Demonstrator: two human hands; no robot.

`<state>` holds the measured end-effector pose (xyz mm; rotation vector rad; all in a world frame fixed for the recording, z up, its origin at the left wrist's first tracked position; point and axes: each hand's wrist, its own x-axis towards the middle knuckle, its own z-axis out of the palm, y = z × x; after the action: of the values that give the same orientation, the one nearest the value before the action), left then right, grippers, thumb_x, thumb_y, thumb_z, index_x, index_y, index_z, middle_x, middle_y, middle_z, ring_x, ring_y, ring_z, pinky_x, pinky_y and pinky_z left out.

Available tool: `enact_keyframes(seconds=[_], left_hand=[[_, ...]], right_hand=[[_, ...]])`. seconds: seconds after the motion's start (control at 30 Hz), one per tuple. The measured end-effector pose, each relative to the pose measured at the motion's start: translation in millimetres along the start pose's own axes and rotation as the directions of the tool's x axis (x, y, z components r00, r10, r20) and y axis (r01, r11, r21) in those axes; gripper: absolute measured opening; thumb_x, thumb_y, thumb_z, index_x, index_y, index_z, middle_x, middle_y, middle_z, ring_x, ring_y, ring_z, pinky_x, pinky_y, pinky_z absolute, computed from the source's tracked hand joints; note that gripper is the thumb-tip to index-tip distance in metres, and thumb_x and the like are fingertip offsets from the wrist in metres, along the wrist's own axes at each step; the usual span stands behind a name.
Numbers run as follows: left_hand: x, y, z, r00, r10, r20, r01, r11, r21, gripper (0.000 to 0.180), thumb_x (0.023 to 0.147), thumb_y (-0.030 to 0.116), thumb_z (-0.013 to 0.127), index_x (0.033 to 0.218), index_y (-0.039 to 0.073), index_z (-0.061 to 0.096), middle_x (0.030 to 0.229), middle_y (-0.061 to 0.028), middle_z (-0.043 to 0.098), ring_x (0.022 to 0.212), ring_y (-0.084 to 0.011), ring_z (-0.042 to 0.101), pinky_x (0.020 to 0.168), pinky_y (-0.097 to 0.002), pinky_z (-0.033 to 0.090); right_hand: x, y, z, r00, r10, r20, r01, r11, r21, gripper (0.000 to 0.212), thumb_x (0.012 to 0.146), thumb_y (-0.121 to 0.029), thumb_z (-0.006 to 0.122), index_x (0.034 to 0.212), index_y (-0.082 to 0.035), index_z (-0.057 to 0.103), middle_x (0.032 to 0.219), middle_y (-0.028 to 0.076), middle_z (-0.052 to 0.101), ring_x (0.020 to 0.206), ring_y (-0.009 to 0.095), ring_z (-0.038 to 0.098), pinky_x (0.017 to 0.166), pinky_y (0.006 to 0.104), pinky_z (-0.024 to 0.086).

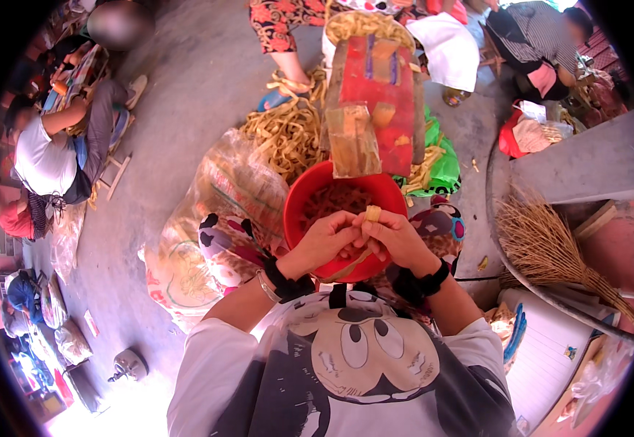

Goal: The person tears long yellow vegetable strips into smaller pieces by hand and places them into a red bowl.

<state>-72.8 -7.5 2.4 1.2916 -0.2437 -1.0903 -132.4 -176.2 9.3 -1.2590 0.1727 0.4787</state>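
Pinching a small yellow piece (372,213) between left hand (325,239) and right hand (397,239), both shut tight on it; holding it right over the red bowl (309,191), maybe so bits drop inside; yellow strips (288,135) piled beyond.

Grey concrete floor (186,95) as the landmark here. Piled on it at centre, a heap of tan strips (288,135). Just left of that heap, a clear plastic sack (200,218), printed and crumpled. Standing on the floor's far right, a straw broom (550,251), leaning by a grey slab (586,164). Behind the heap, a green bag (444,164). Seated along the floor's left edge, other people (47,156) bent over work. Lower left, a small metal pot (129,364).
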Motion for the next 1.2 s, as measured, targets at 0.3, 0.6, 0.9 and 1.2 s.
enact_keyframes(seconds=[0.3, 0.6, 0.9, 1.2], left_hand=[[2.1, 13.3, 10.1, 0.799, 0.564, 0.208, -0.559, 0.571, 0.601, 0.014, 0.074, 0.002, 0.051, 0.087, 0.003, 0.049, 0.092, -0.011, 0.054, 0.075, -0.0245, 0.056, 0.063, -0.0282, 0.046], [9.3, -6.7, -0.2, 0.907, 0.419, -0.054, -0.234, 0.605, 0.761, 0.015, 0.074, 0.008, 0.052, 0.086, 0.002, 0.046, 0.078, -0.0164, 0.053, 0.074, -0.0361, 0.053, 0.062, -0.0376, 0.044], [-0.8, 4.5, -8.3, 0.899, 0.433, -0.069, -0.303, 0.727, 0.616, 0.012, 0.081, 0.012, 0.052, 0.078, 0.001, 0.049, 0.069, -0.0119, 0.052, 0.062, -0.0256, 0.052, 0.056, -0.0294, 0.042], [-19.4, 2.7, -5.6, 0.959, 0.262, -0.108, -0.205, 0.904, 0.375, 0.016, 0.086, 0.012, 0.046, 0.075, 0.001, 0.05, 0.063, -0.0029, 0.05, 0.057, -0.0081, 0.048, 0.052, -0.0224, 0.04]], right_hand=[[4.8, 13.7, -16.6, 0.961, 0.138, 0.24, -0.242, 0.837, 0.491, 0.019, 0.083, -0.019, 0.053, 0.095, -0.005, 0.048, 0.074, 0.003, 0.056, 0.052, 0.005, 0.047, 0.041, 0.0159, 0.035], [9.1, 28.7, 1.7, 0.913, -0.385, -0.132, 0.211, 0.724, -0.657, 0.02, 0.077, -0.007, 0.056, 0.096, 0.0, 0.055, 0.084, 0.004, 0.055, 0.072, 0.012, 0.055, 0.053, 0.0204, 0.045], [1.8, -1.9, -7.5, 0.984, 0.129, 0.124, -0.146, 0.979, 0.14, 0.02, 0.085, -0.017, 0.051, 0.099, -0.004, 0.055, 0.072, -0.001, 0.055, 0.062, 0.006, 0.053, 0.052, 0.0176, 0.043], [-5.2, -29.5, -26.3, 0.967, 0.249, 0.043, -0.242, 0.961, -0.131, 0.011, 0.083, -0.016, 0.053, 0.084, -0.005, 0.055, 0.065, -0.003, 0.05, 0.048, 0.002, 0.039, 0.041, 0.0151, 0.028]])
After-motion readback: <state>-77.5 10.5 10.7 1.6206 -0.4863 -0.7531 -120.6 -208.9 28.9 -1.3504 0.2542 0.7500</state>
